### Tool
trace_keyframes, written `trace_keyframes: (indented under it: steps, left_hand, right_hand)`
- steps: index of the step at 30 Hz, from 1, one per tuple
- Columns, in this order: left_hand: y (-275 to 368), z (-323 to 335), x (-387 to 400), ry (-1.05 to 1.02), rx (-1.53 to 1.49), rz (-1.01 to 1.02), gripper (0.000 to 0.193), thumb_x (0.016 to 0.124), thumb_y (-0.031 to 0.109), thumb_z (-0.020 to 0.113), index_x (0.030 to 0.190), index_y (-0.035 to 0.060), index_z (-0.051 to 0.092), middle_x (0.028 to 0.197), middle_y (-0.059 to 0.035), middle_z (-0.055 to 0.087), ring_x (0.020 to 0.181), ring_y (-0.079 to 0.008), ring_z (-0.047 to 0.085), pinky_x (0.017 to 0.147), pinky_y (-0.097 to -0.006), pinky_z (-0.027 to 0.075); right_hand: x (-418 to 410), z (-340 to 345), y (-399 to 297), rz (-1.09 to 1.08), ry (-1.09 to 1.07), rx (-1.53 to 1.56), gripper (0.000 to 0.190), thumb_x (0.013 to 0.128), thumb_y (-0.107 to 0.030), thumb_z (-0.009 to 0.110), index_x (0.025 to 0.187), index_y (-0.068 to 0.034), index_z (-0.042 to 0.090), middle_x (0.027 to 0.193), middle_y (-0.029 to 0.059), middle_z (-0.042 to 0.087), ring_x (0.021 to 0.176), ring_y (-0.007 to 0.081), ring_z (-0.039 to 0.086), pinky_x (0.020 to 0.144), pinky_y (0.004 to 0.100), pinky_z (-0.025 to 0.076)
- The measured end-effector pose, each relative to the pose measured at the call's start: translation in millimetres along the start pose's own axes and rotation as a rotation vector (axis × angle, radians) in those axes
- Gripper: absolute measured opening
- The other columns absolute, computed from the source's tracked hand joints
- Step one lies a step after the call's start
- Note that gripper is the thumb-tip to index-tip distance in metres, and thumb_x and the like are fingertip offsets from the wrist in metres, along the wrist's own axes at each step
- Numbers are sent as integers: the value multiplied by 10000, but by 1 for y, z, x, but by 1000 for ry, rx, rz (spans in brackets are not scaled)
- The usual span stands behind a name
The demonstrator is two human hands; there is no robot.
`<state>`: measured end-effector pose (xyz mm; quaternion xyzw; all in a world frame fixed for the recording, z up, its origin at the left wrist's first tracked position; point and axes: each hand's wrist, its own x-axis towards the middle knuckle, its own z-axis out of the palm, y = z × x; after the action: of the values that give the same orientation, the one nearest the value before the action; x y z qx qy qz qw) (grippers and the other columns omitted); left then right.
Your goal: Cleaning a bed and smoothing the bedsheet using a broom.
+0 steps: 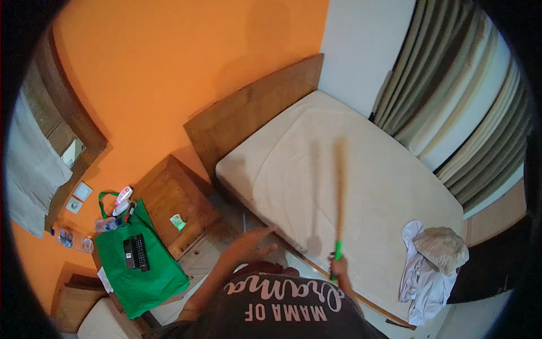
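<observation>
My right hand (338,268) grips the green handle of a stick bed broom (340,190). Its long tan bristles, blurred, reach out above the mattress (381,190), which has a cream cover with wrinkles. The broom's shadow falls on the cover to its left. My left hand (254,245) is empty, fingers apart, near the mattress's front edge and touching nothing that I can make out. Whether the bristle tip touches the cover, I cannot tell.
At the right corner of the bed lie crumpled white and beige cloths (432,271). To the left, a wooden table (169,203) bears a green bag (148,279), remote controls (135,253) and bottles (108,224). A wooden headboard (258,97) and curtains (423,84) border the bed.
</observation>
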<state>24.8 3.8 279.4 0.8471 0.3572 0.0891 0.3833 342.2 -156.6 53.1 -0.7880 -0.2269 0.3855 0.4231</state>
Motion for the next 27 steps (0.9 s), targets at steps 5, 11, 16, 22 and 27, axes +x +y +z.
trace_keyframes:
  steps: [5,11,16,22,27]
  left_hand:
    - [-60,-60,-27,126,136,-134,572,792,384,550,1233,44,419,1156,-218,500,1060,-355,484,918,-382,370]
    - [-94,-80,-62,67,255,-379,599,780,400,563,1238,43,416,1175,-225,484,1084,-348,471,922,-383,366]
    - [-129,-39,-46,-16,-39,-401,652,761,451,570,1247,47,408,1179,-227,484,1093,-348,472,918,-376,375]
    - [-119,-28,13,-73,21,-318,657,758,456,571,1240,37,417,1157,-232,498,1071,-359,487,903,-378,388]
    - [-140,11,80,-183,-12,-317,663,763,446,571,1226,-3,418,1182,-246,473,1094,-346,472,918,-369,373]
  right_hand:
    - [84,0,6,389,277,593,284,733,-275,604,837,-44,475,532,69,414,367,224,430,344,349,398]
    - [91,142,-4,-43,-317,-663,592,828,-542,347,938,-21,604,904,230,601,836,356,595,719,441,452]
    - [31,213,-111,-301,-915,-830,559,810,-558,421,980,-41,549,922,230,586,860,405,552,740,449,422]
    - [70,130,-99,-400,-688,-699,545,816,-530,442,976,-16,524,881,250,577,864,400,548,743,453,419]
    - [175,20,-59,-88,-471,-1031,501,828,-500,430,1112,-89,464,992,210,561,917,371,549,803,460,432]
